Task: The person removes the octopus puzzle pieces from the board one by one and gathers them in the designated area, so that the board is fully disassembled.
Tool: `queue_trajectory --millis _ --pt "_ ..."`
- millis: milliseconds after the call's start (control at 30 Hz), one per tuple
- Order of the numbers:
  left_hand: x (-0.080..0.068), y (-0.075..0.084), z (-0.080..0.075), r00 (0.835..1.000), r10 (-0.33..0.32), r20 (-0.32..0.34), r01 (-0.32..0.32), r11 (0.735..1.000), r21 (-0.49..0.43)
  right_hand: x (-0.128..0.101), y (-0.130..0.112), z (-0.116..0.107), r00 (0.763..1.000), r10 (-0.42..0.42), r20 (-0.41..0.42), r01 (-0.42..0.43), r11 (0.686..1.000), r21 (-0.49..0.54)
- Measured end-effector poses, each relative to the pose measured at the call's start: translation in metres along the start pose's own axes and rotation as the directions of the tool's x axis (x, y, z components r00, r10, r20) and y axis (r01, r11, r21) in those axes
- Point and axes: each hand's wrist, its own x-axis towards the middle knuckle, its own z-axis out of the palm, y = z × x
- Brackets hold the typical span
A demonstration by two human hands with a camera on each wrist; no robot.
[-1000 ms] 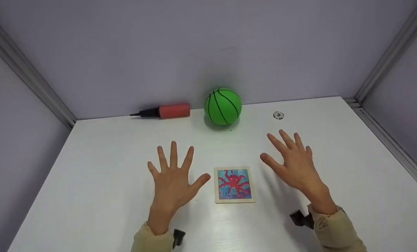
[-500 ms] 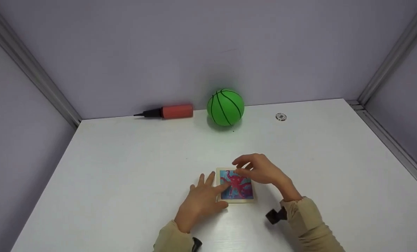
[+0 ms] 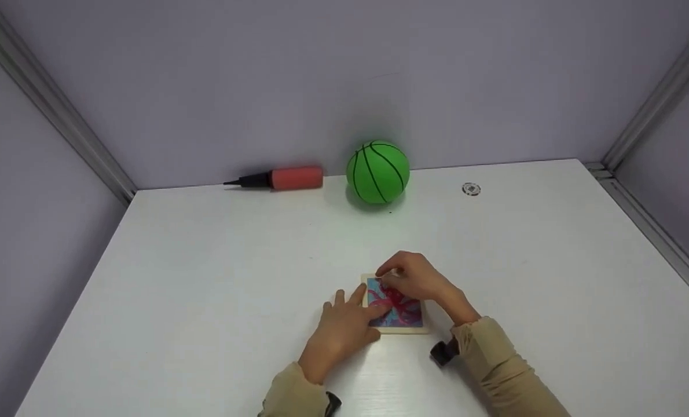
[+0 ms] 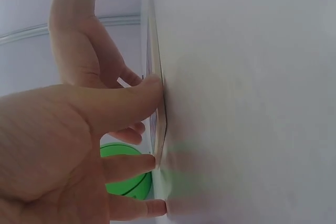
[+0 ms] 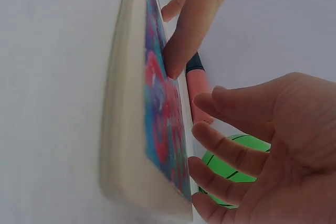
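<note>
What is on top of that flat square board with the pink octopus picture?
The person's left hand rests a finger on the pink octopus picture; their right hand is over its far part, contact unclear. Whatever the hands cover of the picture can't be seen.

The head camera looks down from above; wrist views (low, close) share the board [image 3: 406, 318].

Person's bare left hand [image 3: 341, 327] palm down, fingers spread; bare right hand [image 3: 414, 278] arched, fingers bent; beige fabric sleeves [image 3: 295, 394].
</note>
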Motion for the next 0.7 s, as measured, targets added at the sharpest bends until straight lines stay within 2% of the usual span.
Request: queue_trajectory --millis 133,367,567,700 --pt "0.0006 0.0011 0.0019 1.0 0.01 -0.03 -0.01 1.0 0.005 0.0006 0.0026 0.0042 1.0 0.005 -0.005 -0.005 1.0 0.016" --pt "-0.0003 -0.0001 0.0038 0.996 0.024 -0.083 -0.024 1.0 0.001 0.0012 0.0027 0.0062 0.999 -0.042 0.008 0.042 0.999 0.027" --pt "-0.0009 -0.001 0.0042 0.998 0.029 -0.049 -0.031 0.998 -0.047 -0.0012 0.0009 0.0051 0.998 -0.063 0.015 0.063 0.998 0.025" --pt "0.0004 0.0001 0.0041 0.999 0.014 -0.034 -0.016 0.999 -0.045 -0.0031 -0.0008 0.0042 0.997 -0.069 0.02 0.069 0.998 0.005"
